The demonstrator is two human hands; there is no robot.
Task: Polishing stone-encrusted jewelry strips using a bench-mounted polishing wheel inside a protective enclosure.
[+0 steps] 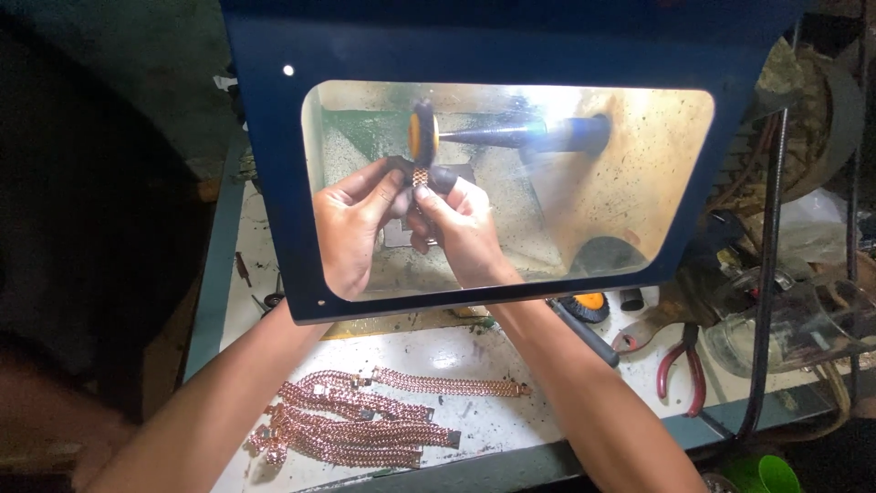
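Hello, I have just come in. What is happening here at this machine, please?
A person works with both hands behind the clear window of a blue guard hood. The left hand and the right hand together pinch a short piece of rose-gold chain and hold it up right under a small polishing wheel on a tapered spindle. On the white bench in front lie more chain bracelets, and red-handled pliers lie to the right.
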